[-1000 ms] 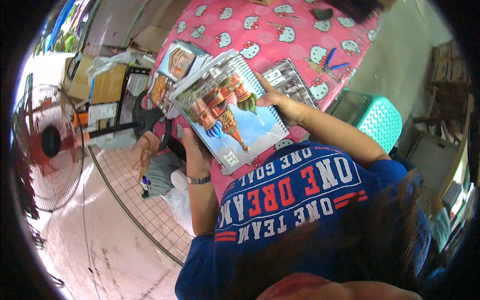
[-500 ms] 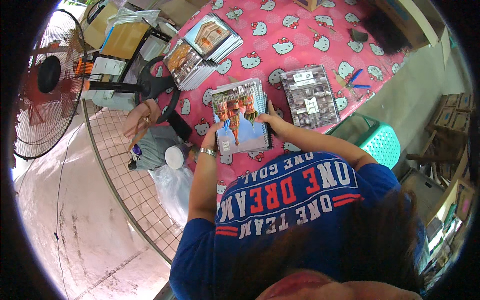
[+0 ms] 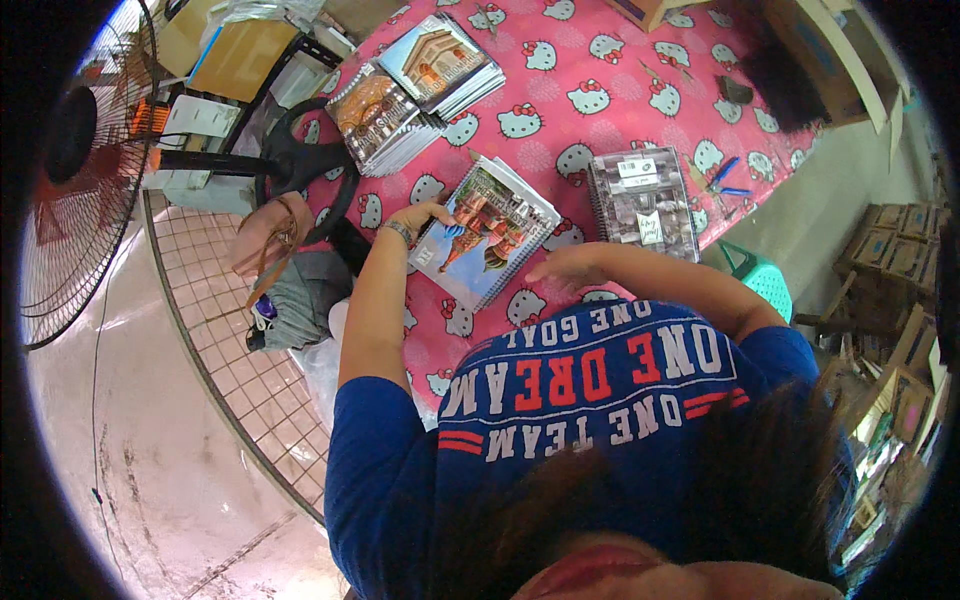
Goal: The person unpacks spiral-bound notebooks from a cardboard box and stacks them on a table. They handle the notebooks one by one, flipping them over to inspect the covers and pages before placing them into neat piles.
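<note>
The left hand grips the near-left corner of a spiral notebook lying flat on the pink table. The right hand rests open, fingers spread, at the notebook's 4 o'clock. A dark wrapped pack lies at 3 o'clock, two notebook stacks at 11.

Blue short-sleeved shirt with white and red lettering; bracelet on left wrist.
</note>
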